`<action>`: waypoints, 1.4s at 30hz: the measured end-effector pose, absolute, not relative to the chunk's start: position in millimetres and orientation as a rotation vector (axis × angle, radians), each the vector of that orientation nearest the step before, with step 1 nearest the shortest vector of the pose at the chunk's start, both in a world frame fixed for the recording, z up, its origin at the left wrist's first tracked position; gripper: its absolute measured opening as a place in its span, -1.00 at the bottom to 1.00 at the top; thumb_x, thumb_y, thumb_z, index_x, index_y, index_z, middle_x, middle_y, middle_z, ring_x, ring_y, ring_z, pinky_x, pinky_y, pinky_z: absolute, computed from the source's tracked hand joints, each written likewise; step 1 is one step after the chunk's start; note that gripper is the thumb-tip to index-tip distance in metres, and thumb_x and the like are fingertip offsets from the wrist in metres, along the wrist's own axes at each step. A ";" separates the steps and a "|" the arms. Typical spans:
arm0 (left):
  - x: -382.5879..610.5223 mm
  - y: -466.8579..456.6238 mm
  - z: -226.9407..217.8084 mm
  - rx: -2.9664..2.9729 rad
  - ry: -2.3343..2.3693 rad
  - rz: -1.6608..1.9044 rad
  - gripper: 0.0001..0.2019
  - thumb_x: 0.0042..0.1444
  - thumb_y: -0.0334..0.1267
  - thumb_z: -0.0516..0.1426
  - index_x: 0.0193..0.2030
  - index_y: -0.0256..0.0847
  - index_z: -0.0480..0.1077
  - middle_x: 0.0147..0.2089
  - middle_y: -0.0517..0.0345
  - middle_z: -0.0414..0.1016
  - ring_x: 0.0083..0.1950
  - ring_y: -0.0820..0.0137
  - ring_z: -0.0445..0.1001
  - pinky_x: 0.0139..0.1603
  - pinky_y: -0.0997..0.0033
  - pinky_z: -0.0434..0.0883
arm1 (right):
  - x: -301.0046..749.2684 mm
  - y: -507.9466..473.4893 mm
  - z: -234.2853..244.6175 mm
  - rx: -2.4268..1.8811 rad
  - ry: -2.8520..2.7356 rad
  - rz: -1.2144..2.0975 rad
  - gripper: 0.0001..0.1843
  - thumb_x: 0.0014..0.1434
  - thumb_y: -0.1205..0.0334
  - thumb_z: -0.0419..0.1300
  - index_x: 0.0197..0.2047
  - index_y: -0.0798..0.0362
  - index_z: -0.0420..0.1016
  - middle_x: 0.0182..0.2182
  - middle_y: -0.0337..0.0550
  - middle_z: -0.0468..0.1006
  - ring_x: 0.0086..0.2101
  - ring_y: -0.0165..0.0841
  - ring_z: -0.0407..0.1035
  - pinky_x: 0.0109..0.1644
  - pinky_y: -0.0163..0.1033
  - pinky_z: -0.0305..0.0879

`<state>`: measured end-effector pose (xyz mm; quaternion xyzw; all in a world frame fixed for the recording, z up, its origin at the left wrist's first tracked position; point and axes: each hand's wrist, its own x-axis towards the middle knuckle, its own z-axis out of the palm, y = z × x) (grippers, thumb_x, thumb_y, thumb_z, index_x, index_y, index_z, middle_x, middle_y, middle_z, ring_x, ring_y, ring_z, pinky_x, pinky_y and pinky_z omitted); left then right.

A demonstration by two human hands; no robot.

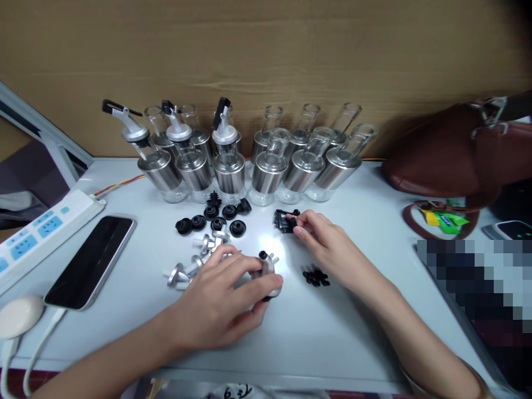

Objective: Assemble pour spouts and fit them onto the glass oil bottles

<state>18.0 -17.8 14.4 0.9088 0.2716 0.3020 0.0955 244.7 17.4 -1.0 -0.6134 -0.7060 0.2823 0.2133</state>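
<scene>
My left hand (224, 296) is closed around a silver pourer spout (269, 268), whose black tip points up. The fingers of my right hand (330, 244) pinch a black piece at a small heap of black levers (284, 223); whether it has left the heap I cannot tell. Below that hand lies a cluster of small black caps (316, 278). Several loose silver spouts (178, 275) lie beside and partly beneath my left hand. Black ribbed stoppers (238, 228) are scattered beyond them.
Glass bottles with steel sleeves (269, 170) stand in two rows at the back; three in front carry pourers (225, 133). On the left lie a phone (89, 260) and a power strip (44, 233). A brown bag (440, 149) and candy wrappers (451, 221) are at right.
</scene>
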 end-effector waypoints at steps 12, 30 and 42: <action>18.2 -18.1 11.9 2.702 0.808 0.894 -0.78 0.15 -0.46 0.03 -0.07 -0.20 0.32 -0.20 0.13 0.44 -0.21 0.42 0.42 -0.02 0.33 0.27 | 245.2 19.0 -8.3 -1.628 -1.883 0.816 -0.84 0.28 0.10 -0.08 -0.31 -0.05 0.14 -0.13 -0.01 0.47 0.11 -0.13 0.26 0.06 -0.03 0.24; 18.2 -17.9 11.5 2.706 0.811 0.880 -0.78 0.17 -0.45 0.03 -0.06 -0.20 0.33 -0.21 0.13 0.43 -0.21 0.42 0.40 0.00 0.32 0.27 | 249.6 16.3 -2.0 -1.642 -2.054 0.893 -0.79 0.31 0.08 -0.14 -0.32 -0.02 0.12 -0.18 0.00 0.39 -0.05 -0.13 0.34 0.01 -0.01 0.26; 17.8 -17.5 12.2 2.698 0.815 0.896 -0.78 0.15 -0.45 0.05 -0.07 -0.20 0.33 -0.22 0.13 0.43 -0.22 0.42 0.41 -0.02 0.31 0.29 | 250.0 15.5 6.7 -1.675 -1.857 0.904 -0.78 0.28 0.03 -0.11 -0.30 -0.03 0.14 -0.31 -0.09 0.51 -0.15 -0.14 0.42 -0.15 -0.12 0.27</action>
